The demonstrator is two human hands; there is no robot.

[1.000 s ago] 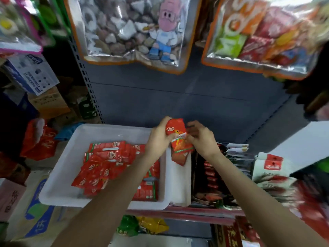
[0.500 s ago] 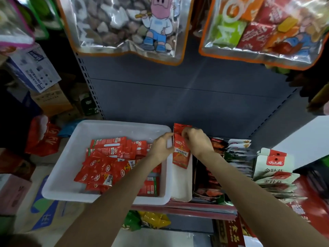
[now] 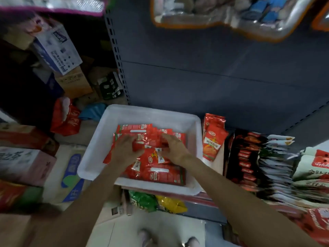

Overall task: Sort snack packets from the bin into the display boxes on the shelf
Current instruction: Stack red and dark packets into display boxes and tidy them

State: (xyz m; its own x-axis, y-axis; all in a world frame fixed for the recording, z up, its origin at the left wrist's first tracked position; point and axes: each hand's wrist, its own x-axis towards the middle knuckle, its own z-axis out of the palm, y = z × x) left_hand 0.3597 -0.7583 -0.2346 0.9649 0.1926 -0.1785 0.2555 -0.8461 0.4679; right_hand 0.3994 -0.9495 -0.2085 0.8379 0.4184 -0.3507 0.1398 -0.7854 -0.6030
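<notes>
Both hands are down in the white bin (image 3: 106,157), left hand (image 3: 124,150) and right hand (image 3: 173,150) spread flat on the red packets (image 3: 156,168), neither grip closed on one. Best to pinch a single packet clear. One packet (image 3: 212,139) stands just right of the bin.

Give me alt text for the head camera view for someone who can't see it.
Both hands, left hand and right hand, reach into a white bin and lie on a pile of red snack packets. One red packet stands upright right of the bin, beside rows of packets on the shelf.
</notes>
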